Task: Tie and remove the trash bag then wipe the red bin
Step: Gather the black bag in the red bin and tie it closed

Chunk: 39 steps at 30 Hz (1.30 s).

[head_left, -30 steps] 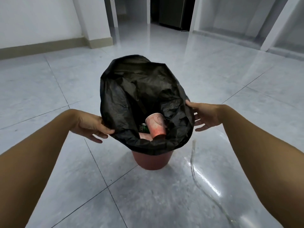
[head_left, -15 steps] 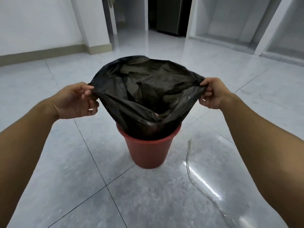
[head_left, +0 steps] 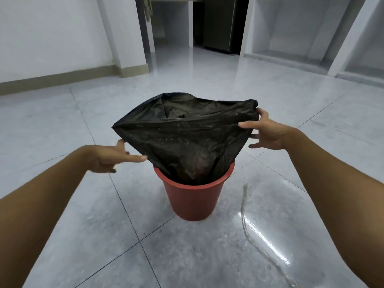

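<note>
The fingers of the left hand (head_left: 108, 157) are spread and extended, not closed on anything. The index fingertip touches the lower left edge of the black trash bag (head_left: 185, 140) at center left of the frame; the thumb sits just below the bag's left corner. Whether any film is pinched between them cannot be told. The other fingers curl loosely downward, clear of the bag.

The fingers of the right hand (head_left: 268, 132) are partly open. The thumb lies across the near face of the bag at its right corner, and the upper fingers reach behind that corner, so the film is nipped loosely between them. The lower fingers point left, just beside the bag and free of it.

The trash bag is stretched flat between the two hands into a wide, roughly triangular sheet at frame center. Its mouth is pressed nearly closed along the top edge, with a small gap at upper center. It is not tied. The lower part narrows and sits inside the red bin (head_left: 194, 202). A rounded bulge shows through the film just above the rim; the contents cannot be identified.

The red bin stands upright on the grey tiled floor (head_left: 87, 235), slightly below frame center. A thin trail of water (head_left: 249, 223) runs across the tiles at lower right, near the bin but apart from it.
</note>
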{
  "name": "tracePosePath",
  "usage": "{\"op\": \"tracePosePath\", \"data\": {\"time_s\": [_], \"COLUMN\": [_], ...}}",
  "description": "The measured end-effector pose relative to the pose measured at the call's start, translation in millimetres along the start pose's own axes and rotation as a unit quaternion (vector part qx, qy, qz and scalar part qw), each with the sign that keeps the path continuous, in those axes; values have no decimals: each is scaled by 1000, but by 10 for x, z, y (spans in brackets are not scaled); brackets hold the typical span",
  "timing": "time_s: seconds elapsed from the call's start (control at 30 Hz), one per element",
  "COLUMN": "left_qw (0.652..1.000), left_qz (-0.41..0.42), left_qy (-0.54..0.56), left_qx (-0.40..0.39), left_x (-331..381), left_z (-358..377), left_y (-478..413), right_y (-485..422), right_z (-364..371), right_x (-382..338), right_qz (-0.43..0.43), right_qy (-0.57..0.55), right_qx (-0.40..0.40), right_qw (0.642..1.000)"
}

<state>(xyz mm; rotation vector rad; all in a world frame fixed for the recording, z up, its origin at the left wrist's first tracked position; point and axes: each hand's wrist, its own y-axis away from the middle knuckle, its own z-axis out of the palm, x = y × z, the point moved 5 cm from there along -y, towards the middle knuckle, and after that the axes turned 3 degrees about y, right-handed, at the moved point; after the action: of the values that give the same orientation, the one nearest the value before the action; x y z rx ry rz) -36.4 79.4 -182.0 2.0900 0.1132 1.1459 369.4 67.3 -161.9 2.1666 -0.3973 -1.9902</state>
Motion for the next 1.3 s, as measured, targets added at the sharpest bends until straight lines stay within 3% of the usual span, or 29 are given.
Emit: {"op": "tracePosePath", "data": {"time_s": [0.1, 0.17, 0.23, 0.33, 0.4, 0.47, 0.53, 0.57, 0.63, 0.7, 0.73, 0.8, 0.87, 1.0, 1.1, 1.17, 1.3], "left_qw": [979, 921, 873, 863, 861, 866, 887, 902, 916, 907, 900, 898, 904, 924, 935, 923, 879], "left_qz": [150, 223, 215, 167, 182, 246, 309, 327, 340, 331, 327, 323, 335, 352, 343, 372, 403], "left_qy": [88, 225, 306, 253, 294, 354, 317, 259, 159, 137, 140, 154, 162, 122, 88, 84, 76], "left_qx": [106, 228, 312, 404, 372, 253, 133, 111, 140, 220, 250, 256, 210, 86, 11, 44, 245], "left_x": [446, 638, 681, 707, 781, 936, 1073, 1099, 1116, 1110, 1110, 1104, 1089, 1055, 1074, 1114, 1156], "left_z": [202, 233, 348, 556, 690, 844, 1013, 1069, 1107, 1028, 979, 921, 932, 1024, 1041, 983, 780], "left_y": [-98, -169, -219, -207, -218, -284, -280, -286, -265, -247, -235, -225, -235, -259, -250, -235, -277], "right_y": [-34, -43, -52, -13, -15, -51, -68, -69, -45, -36, -60, -173, -316, -459, -467, -465, -370], "right_z": [130, 254, 389, 587, 731, 881, 1019, 1068, 1115, 1114, 1083, 961, 829, 845, 795, 754, 818], "right_x": [-39, -147, -318, -544, -574, -548, -570, -597, -654, -691, -707, -695, -584, -213, -202, -297, -576], "right_qz": [-20, -53, -86, -123, -91, -33, -2, 4, 9, 12, 10, -8, -17, 40, 17, -28, -64], "right_qy": [39, 88, 187, 253, 210, 123, 91, 97, 127, 135, 119, 77, 67, 8, -62, -34, 113], "right_qx": [75, 112, 143, 194, 182, 125, 47, 7, -69, -126, -129, -60, 17, -1, 52, 88, 69], "right_qw": [996, 988, 968, 940, 956, 984, 995, 995, 989, 983, 984, 995, 997, 999, 997, 995, 989]}}
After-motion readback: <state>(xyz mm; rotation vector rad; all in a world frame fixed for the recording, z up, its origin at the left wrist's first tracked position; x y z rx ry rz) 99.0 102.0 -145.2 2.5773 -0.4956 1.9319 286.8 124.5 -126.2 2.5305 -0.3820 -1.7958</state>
